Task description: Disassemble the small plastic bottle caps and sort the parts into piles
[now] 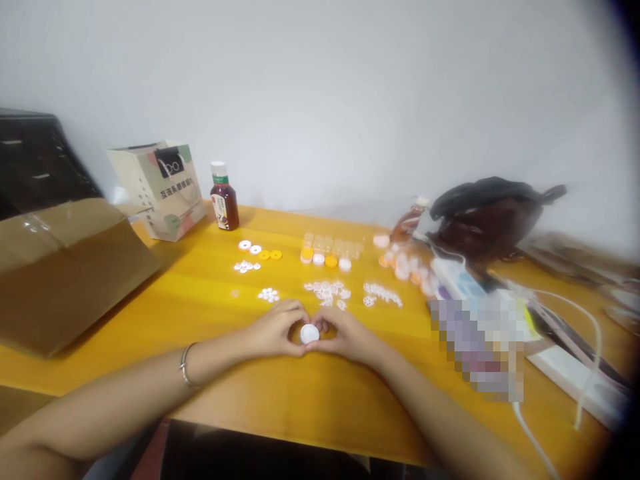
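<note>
Clamping: fingers of left hand (pixel 280 330) and right hand (pixel 346 333) on opposite sides of a round white cap (pixel 309 334) | cap over near middle of bench (pixel 280 393) | just beyond: small white pieces (pixel 269 294) | farther: yellow discs (pixel 276 255), clear cups (pixel 327 245) | far left: bottle (pixel 227 207), paper bag (pixel 175 193) | far right: dark bag (pixel 495 223)

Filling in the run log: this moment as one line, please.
left hand: holding white round plastic-looking piece | right hand: holding same piece | surface: glossy yellow table | beyond: small white pieces
</note>
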### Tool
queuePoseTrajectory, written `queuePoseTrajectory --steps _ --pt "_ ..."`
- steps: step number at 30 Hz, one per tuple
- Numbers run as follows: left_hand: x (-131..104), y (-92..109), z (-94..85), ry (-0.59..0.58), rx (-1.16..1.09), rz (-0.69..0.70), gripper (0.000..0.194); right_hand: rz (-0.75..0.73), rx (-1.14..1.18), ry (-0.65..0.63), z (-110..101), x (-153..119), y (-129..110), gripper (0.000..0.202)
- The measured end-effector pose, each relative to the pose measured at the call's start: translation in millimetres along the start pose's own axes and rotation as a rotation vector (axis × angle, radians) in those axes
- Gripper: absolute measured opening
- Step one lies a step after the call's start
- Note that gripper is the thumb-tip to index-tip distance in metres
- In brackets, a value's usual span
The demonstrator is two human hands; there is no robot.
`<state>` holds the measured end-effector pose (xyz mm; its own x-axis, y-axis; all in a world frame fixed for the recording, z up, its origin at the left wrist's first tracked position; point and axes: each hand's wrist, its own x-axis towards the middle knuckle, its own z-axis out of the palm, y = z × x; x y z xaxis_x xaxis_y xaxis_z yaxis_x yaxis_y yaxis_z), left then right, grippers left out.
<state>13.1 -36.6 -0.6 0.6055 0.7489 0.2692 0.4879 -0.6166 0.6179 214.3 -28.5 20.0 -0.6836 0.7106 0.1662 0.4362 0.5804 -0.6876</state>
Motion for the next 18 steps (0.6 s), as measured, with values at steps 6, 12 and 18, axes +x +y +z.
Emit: queuePoseTrajectory --steps 6,12,18 --pt "1 2 -0.3 -0.004 0.03 0.006 0.031 -0.023 0.014 0.069 -3 -1 2 0.021" --pt "1 3 -1.8 -0.019 0.059 0.006 0.028 -0.023 0.014 0.164 -9 -1 3 0.02" --pt "-1 2 -1.9 -0.025 0.04 0.014 0.031 0.118 -0.097 0.436 -23 7 16 0.02"
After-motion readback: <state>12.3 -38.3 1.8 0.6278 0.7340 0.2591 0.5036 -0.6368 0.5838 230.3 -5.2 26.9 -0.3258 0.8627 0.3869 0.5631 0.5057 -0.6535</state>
